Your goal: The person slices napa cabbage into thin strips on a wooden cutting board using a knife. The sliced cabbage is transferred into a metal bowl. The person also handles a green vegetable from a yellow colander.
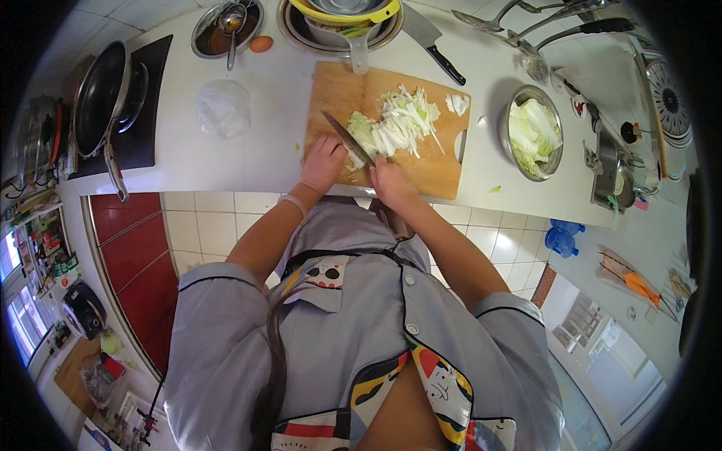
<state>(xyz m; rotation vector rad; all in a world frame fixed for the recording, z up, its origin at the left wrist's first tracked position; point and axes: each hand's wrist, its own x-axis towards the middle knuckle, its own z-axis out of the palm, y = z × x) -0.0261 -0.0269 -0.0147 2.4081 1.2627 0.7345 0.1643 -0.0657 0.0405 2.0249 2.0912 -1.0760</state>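
Note:
My right hand (393, 181) grips a kitchen knife (345, 134), its blade slanting up and left over the wooden cutting board (333, 84). Beside the blade, my left hand (325, 163) has its fingers curled over a small piece of napa cabbage (355, 162), mostly hidden under the fingertips. On the blade's other side lies a loose pile of shredded cabbage (406, 124), pale white with light green bits. A small separate heap of white slices (457, 104) sits near the board's right edge.
Cabbage leaves (536, 135) fill a metal bowl (503, 141) at right. A cleaver (431, 42) lies behind the board, near stacked bowls and a yellow-rimmed strainer (389, 12). Leftward are an egg (261, 44), a bowl with a ladle (231, 42), a plastic bag (223, 109) and a frying pan (101, 98).

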